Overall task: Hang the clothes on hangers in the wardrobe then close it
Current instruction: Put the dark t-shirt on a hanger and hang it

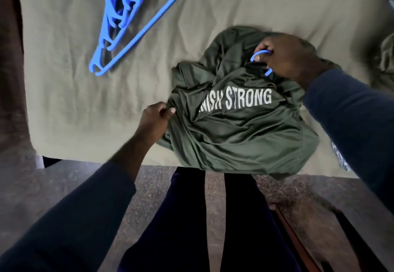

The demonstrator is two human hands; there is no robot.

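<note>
Green shirt point(234, 135) with white lettering lies crumpled at the near edge of the bed point(64, 101), right of centre, its hem hanging just over the side. I see my left hand point(156, 120) pinching a fold of fabric at the shirt's left edge. My right hand point(292, 58) is curled round the hook of a blue hanger point(259, 53) poking out at the collar on the far side. Spare blue hangers point(119, 15) lie piled far left, well apart from the shirt.
</note>
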